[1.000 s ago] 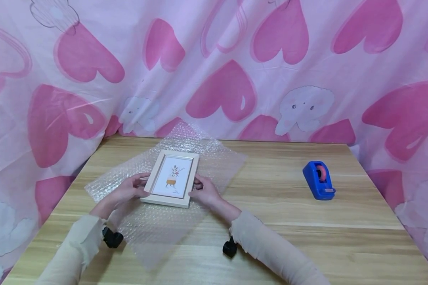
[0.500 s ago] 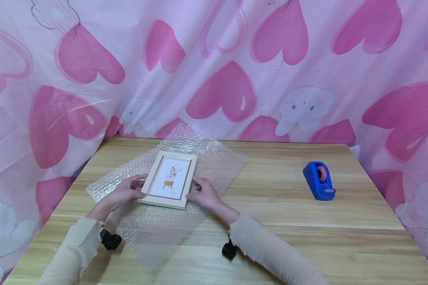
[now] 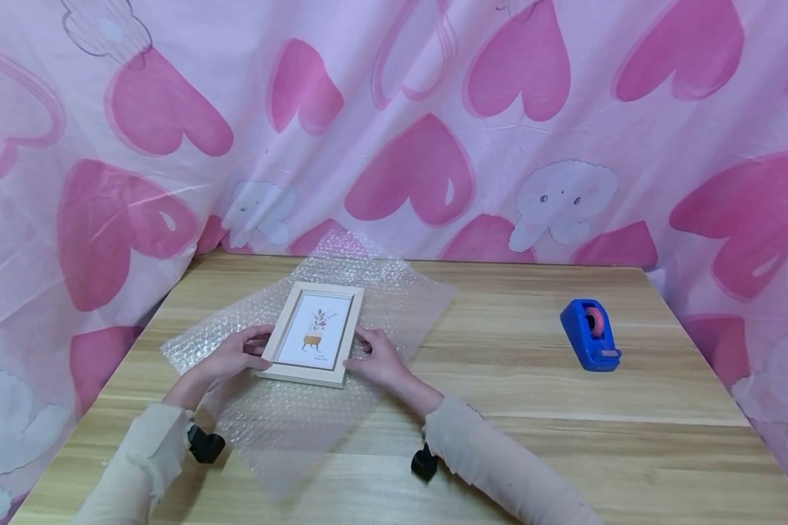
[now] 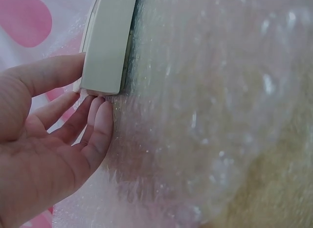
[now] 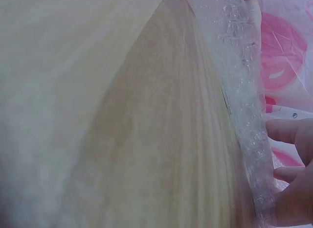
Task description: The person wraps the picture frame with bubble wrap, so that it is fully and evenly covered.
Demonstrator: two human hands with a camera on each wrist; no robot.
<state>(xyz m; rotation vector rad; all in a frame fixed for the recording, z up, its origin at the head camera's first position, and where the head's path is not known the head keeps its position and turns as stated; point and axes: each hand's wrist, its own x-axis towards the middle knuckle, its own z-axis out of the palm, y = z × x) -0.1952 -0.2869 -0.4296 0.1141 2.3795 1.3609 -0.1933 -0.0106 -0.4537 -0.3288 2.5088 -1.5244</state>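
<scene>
On one wood-grained bench [image 3: 499, 313], your left hand [image 3: 231, 355] and right hand [image 3: 381, 359] grip one cream, plant-pictured frame [image 3: 314, 332] over one bubble-wrap sheet [image 3: 295, 423], one blue tape dispenser [image 3: 588, 341] well apart

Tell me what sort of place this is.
Probably a makeshift indoor workspace: pink heart-print fabric hangs behind and alongside a wood-grain table, on which a blue tape dispenser stands.

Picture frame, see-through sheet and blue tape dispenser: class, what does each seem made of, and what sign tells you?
Picture frame: probably wood or wood-look moulding, smooth and matte, judging by its pale, even surface.
See-through sheet: plastic bubble wrap, glossy; its rows of small bumps catch the light.
Blue tape dispenser: likely moulded plastic, smooth, given its uniform colour.
</scene>
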